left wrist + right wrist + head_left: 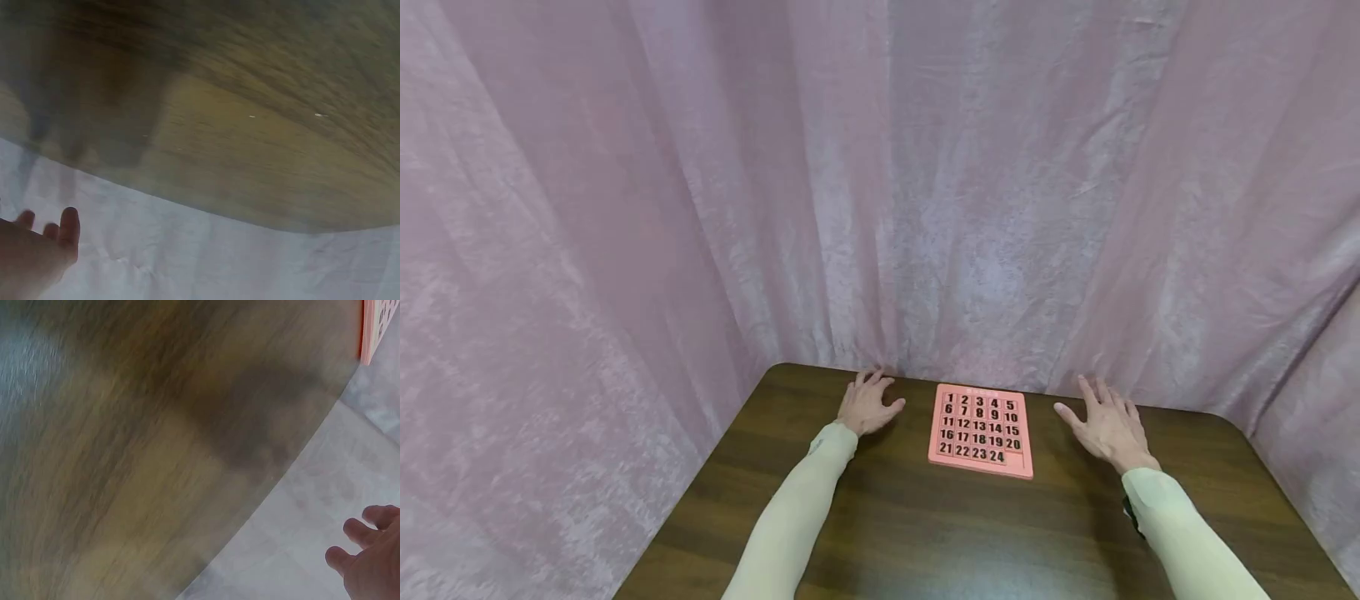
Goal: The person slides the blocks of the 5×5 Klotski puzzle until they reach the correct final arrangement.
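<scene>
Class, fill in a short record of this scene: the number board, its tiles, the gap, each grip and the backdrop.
Board: pink, lying on the brown table
Tiles: numbered 1 to 24, in order, five per row except the last
Gap: bottom right corner, after 24
Left grip: open, holding nothing, left of the board
Right grip: open, holding nothing, right of the board
Backdrop: pinkish cloth hanging in folds

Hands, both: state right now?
Left hand: open, holding nothing.
Right hand: open, holding nothing.
</scene>
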`<state>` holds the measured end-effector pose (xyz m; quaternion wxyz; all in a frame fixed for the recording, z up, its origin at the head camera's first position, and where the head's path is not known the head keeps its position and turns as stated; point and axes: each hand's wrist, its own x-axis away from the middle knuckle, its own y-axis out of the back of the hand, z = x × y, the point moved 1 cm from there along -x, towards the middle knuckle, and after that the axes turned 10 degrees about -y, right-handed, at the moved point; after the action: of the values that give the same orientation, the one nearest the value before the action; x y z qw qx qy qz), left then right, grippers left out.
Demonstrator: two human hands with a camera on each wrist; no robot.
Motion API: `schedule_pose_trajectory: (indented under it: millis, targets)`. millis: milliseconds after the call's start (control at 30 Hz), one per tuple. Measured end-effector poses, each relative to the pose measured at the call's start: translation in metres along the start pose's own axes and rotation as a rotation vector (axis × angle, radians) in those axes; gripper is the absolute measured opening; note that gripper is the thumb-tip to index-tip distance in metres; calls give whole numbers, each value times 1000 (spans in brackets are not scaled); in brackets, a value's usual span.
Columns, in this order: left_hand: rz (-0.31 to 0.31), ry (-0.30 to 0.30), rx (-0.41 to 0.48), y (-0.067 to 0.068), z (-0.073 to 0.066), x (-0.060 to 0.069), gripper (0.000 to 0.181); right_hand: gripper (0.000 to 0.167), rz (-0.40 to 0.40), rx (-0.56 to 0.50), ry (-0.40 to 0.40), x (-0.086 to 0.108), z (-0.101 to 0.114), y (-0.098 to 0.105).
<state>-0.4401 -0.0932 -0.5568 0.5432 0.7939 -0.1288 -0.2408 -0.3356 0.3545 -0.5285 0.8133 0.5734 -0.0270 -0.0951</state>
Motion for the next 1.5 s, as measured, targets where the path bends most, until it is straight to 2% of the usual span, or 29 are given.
schedule_pose_trajectory:
  millis: [233,467,600,767,933,1067,1200,1400,1500]
  targets:
    - [-23,-35,100,-3,-13,1,58,97,0,-3,32,6,11,-8]
    - [53,-28,131,-9,-27,2,59,91,-24,-49,51,11,22,-17]
    - [70,-46,144,-9,-36,1,60,90,-22,-90,30,14,26,-22]
    - [104,-73,146,-17,-47,-2,70,91,-14,-133,-6,19,30,-28]
    - [162,-61,185,-24,-55,-1,87,82,-1,-199,-13,23,32,-32]
    - [200,-21,183,-28,-59,1,97,74,18,-241,-8,24,34,-36]
    - [237,1,171,-28,-61,4,101,68,21,-240,18,27,34,-40]
    - [317,-32,193,-32,-60,11,108,60,20,-239,92,32,34,-47]
    - [327,-62,184,-35,-56,10,110,57,22,-234,117,34,35,-48]
